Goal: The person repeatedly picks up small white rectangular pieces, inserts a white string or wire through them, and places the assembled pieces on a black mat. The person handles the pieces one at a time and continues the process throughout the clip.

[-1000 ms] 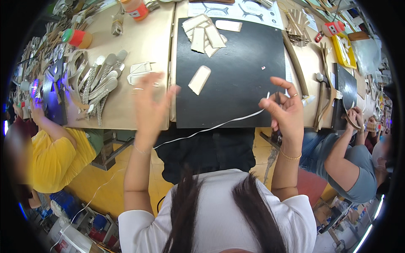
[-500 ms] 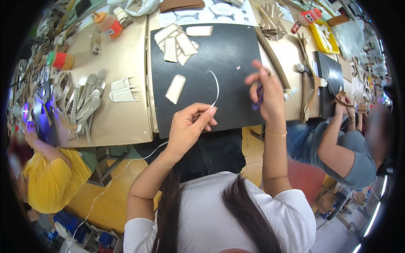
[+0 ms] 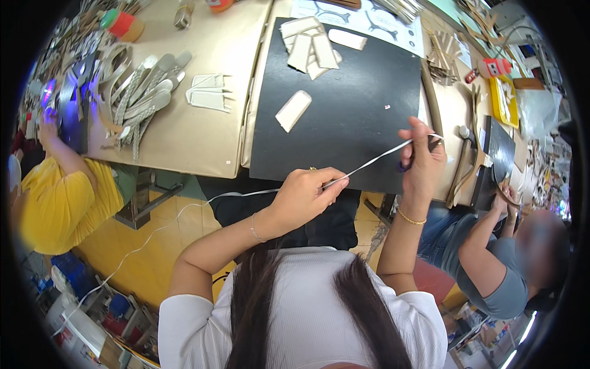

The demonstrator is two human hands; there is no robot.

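A thin white cord (image 3: 376, 158) stretches in a nearly straight line between my hands, above the near edge of the black mat (image 3: 344, 117). My left hand (image 3: 305, 195) pinches it between thumb and fingers. Its far end is held in the fingers of my right hand (image 3: 425, 157), with the tip sticking out past them. Hooked in that same hand is a purple loop handle (image 3: 404, 166), apparently of scissors, mostly hidden by the palm. From behind my left hand the cord trails down to the floor at the lower left. One cream rounded piece (image 3: 293, 111) lies on the mat.
Farther back on the mat is a pile of cream pieces (image 3: 311, 50). Braided and flat straps (image 3: 147, 86) lie on the left table. A yellow tray (image 3: 505, 101) and a brown strip (image 3: 432, 95) are at the right. People sit working on both sides.
My right hand has taken the cord's loose end and drawn it out straight to the right. My left hand still pinches the cord. The view has shifted, so the table appears farther right.
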